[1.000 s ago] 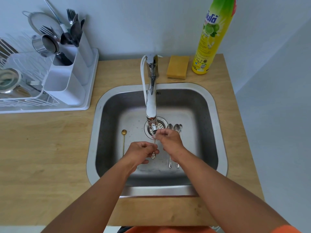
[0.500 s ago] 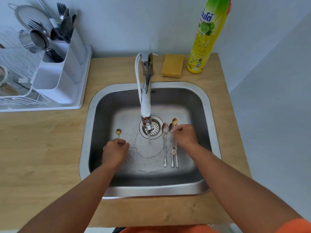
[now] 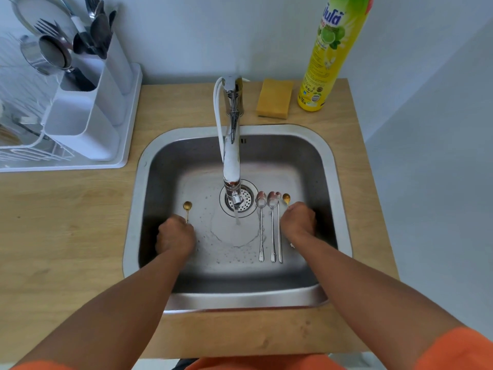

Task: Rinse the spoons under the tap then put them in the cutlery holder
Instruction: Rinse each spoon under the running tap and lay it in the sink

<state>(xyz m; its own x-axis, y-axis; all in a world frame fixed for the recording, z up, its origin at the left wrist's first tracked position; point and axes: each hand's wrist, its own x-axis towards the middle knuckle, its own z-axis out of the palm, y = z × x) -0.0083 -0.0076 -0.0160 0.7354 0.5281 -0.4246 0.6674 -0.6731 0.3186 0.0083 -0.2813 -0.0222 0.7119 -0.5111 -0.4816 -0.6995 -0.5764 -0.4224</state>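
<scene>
Water runs from the tap [image 3: 231, 161] into the steel sink [image 3: 344, 209]. My left hand [image 3: 174, 236] lies fingers-curled over the handle of a small gold spoon [image 3: 187, 206] on the sink floor at the left. Over on the right, my right hand [image 3: 298, 221] grips the handle of a second gold spoon [image 3: 286, 198]. Three long silver spoons [image 3: 272, 225] lie side by side between the drain and that hand. The white cutlery holder [image 3: 88, 108] stands on the drying rack at the far left and holds forks and spoons.
A yellow sponge [image 3: 274, 101] and a tall yellow dish soap bottle [image 3: 326, 57] stand behind the sink. A white dish rack tray [image 3: 128, 145] with a metal cup sits left on the wooden counter [image 3: 66, 222]. The drain strainer [image 3: 246, 200] lies under the spout.
Both hands left the stream and moved apart. The right hand carried its gold spoon to the right of the silver spoons. The left hand came down onto the gold spoon at the left.
</scene>
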